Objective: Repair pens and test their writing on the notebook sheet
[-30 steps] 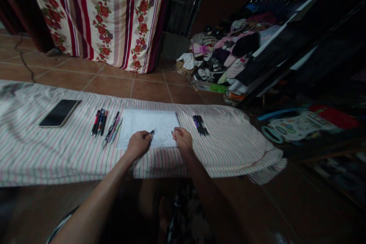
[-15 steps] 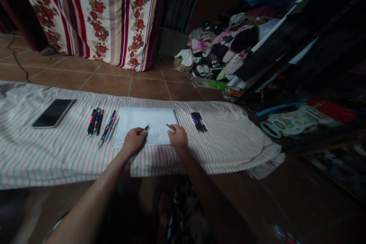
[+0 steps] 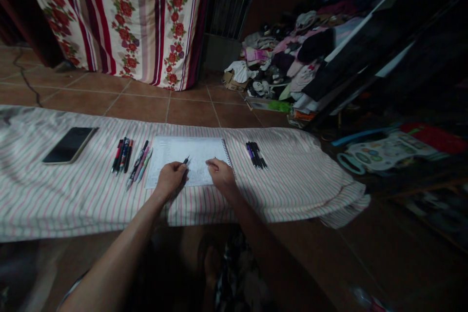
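Note:
My left hand (image 3: 171,177) is closed around a dark pen (image 3: 186,160), whose thin tip points up and away past the thumb. It rests over the left-lower part of a spiral notebook (image 3: 183,148), its pages covered in faint writing. My right hand (image 3: 221,174) is closed in a pinch above the notebook's right-lower part; a small dark piece shows at its fingers, too small to name. Left of the notebook lie patterned pens (image 3: 139,168) and a group of darker pens (image 3: 122,156). Several black and purple pens (image 3: 256,156) lie to its right.
A striped cloth (image 3: 292,175) covers the low table. At its left lies a phone (image 3: 70,145). Beyond are a tiled floor (image 3: 146,107), a floral curtain (image 3: 146,19) and a heap of clothes (image 3: 288,58). Shelving with a colourful item (image 3: 387,151) stands at the right.
My right hand has moved a little left over the notebook, nearer my left hand, and the piece in its fingers shows less. My left hand has barely shifted, still holding the pen.

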A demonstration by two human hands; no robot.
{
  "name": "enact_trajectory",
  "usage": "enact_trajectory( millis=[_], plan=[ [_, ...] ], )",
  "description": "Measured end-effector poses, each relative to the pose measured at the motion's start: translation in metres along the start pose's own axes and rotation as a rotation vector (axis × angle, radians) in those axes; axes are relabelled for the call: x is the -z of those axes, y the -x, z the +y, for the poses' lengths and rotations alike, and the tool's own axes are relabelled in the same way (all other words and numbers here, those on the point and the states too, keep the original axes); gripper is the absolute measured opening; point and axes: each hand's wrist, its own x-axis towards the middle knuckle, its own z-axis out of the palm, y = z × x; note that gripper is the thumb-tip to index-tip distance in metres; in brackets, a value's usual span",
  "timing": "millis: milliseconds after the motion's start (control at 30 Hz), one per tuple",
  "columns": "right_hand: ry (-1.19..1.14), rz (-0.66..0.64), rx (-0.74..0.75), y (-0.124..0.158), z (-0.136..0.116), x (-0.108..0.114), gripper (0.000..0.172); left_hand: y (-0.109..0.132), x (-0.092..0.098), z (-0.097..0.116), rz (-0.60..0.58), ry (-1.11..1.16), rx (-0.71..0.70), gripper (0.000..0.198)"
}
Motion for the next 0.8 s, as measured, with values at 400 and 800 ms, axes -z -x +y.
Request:
enact_trajectory(
  millis=[400, 800],
  plan=[
    [0.2, -0.12, 0.087, -0.009, -0.03, -0.033, 0.022, 0.001, -0.002, 0.004, 0.043, 0.025, -0.011, 0.02],
    [0.278, -0.031, 0.071, -0.029, -0.023, -0.029, 0.024, -0.007, 0.001, -0.006, 0.081, -0.096, -0.025, 0.018]
  ],
)
